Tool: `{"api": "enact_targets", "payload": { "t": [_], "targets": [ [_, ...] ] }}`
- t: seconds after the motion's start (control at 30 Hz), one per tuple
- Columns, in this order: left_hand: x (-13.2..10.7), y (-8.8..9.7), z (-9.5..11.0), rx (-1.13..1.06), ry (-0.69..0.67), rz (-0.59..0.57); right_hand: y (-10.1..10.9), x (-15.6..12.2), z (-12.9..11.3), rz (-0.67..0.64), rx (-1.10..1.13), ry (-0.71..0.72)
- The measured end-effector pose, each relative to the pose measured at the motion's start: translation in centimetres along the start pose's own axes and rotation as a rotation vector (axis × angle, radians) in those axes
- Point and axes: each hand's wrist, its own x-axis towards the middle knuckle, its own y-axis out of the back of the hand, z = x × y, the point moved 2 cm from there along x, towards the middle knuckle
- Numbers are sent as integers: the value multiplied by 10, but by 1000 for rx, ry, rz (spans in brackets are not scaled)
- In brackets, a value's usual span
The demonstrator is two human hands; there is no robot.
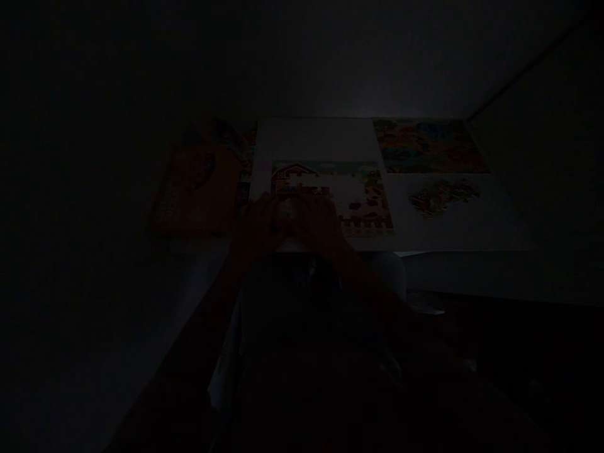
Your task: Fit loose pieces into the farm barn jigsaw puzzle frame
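The view is very dark. A partly assembled jigsaw puzzle [377, 211] lies on a white surface, showing a red barn, cow-like patches and a white fence along its edges, with a pale gap in the middle. My left hand [257, 226] rests over its lower left corner, fingers stretched forward. Close beside it, my right hand [318, 220] lies over the puzzle's lower middle, fingers spread and thumb towards the left hand. No piece can be made out in either hand; the spot under the palms is hidden.
Loose puzzle pieces [443, 196] lie in a heap at the right. Behind them is a colourful picture sheet [431, 146]. An orange box [202, 189] stands at the left, beside other printed items [245, 157]. The white tabletop [316, 138] meets a wall at the back.
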Motion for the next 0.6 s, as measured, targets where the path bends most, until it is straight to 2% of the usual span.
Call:
{"api": "enact_targets", "payload": {
  "t": [0.2,0.3,0.47,0.6],
  "targets": [
    [1,-1,1,22,14,-6,2,-10,17,19,40,-27],
    [0,-1,1,33,29,1,11,-19,34,57,44,-73],
    [1,0,0,-1,-18,-52,27,-41,62,125,45,-126],
    [11,-1,13,-27,-74,-48,39,-62,86,171,-2,-163]
  ]
}}
